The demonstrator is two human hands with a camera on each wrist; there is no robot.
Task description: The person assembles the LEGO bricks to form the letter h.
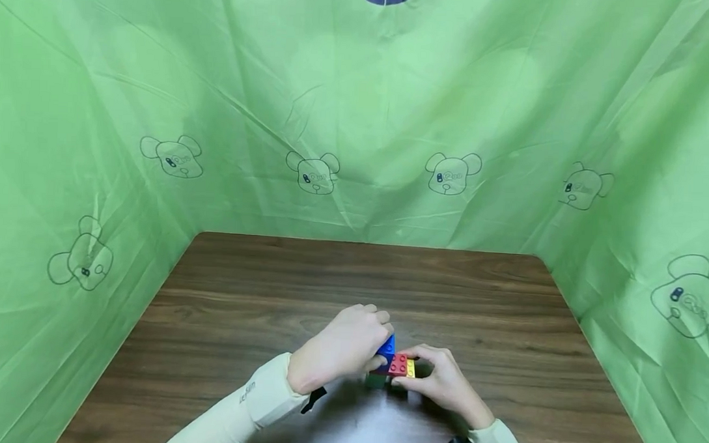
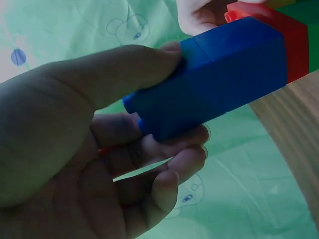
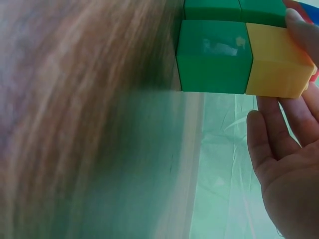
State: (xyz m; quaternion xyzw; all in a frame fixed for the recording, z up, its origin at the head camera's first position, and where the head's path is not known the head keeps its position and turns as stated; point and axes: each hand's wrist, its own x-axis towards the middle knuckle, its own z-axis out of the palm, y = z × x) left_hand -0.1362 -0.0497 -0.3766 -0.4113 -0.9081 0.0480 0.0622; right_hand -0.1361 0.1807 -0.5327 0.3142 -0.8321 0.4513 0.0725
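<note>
Toy building blocks joined into one structure stand on the table in front of me. My left hand [image 1: 346, 342] pinches the blue blocks [image 2: 224, 74] between thumb and fingers; two look joined end to end. They sit against a red block [image 1: 398, 364], whose studs show in the head view. On the other side, my right hand [image 1: 445, 380] holds the yellow block [image 3: 279, 59], thumb on one face and fingers on the opposite one. Green blocks [image 3: 214, 57] form the bottom of the structure, close to the tabletop. My left hand partly covers the blue blocks in the head view.
The brown wood-grain table [image 1: 352, 280] extends behind and to both sides of my hands. Green cloth [image 1: 381, 118] printed with mouse-like heads surrounds the back and both sides. Dark straps show at both wrists.
</note>
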